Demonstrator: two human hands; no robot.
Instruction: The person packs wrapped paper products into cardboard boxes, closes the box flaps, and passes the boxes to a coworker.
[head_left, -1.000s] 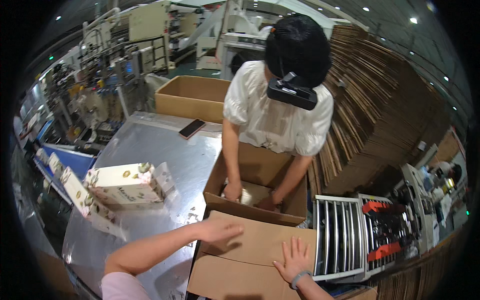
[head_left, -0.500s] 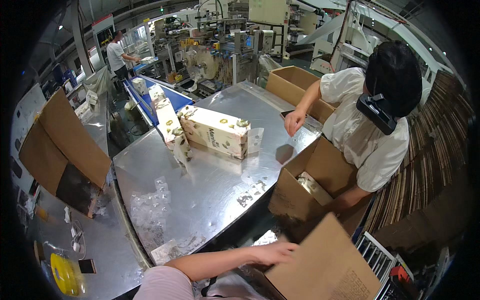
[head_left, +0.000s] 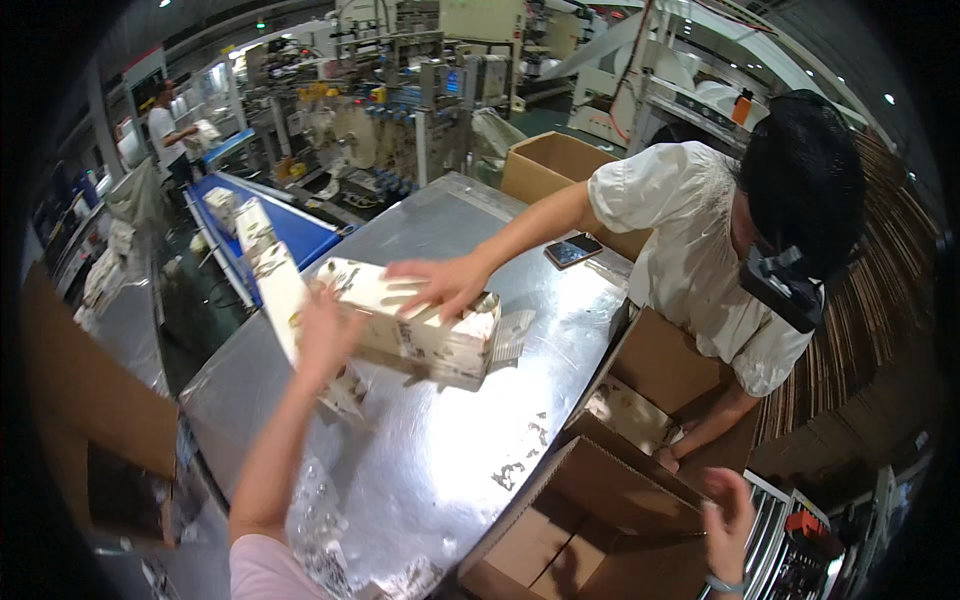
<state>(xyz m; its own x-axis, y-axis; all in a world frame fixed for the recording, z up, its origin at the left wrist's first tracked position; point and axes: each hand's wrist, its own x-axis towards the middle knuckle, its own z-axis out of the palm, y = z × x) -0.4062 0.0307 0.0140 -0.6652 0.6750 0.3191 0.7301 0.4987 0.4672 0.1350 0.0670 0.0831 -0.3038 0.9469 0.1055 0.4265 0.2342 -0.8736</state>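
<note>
My left hand (head_left: 328, 335), smeared by motion, is at a long white flower-printed pack (head_left: 275, 285) lying on the metal table (head_left: 450, 450); its grip cannot be made out. A second such pack (head_left: 375, 335) lies to its right, with a co-worker's hand (head_left: 445, 285) spread on its top. My right hand (head_left: 728, 520), a band at its wrist, is open beside the right side of an open cardboard box (head_left: 530, 545) in front of me. Only flaps and a shadow show inside this box.
The co-worker's other hand (head_left: 672, 458) is in another cardboard box (head_left: 665, 360) holding a flower-printed pack. A phone (head_left: 573, 251) lies at the table's far right. A blue conveyor (head_left: 300, 235) meets the far left edge. Stacked flat cardboard (head_left: 850, 330) stands at right.
My left hand has gone from the cardboard box to the packs. The box now stands open in front, my right hand beside it. The co-worker's hand has moved onto the right pack.
</note>
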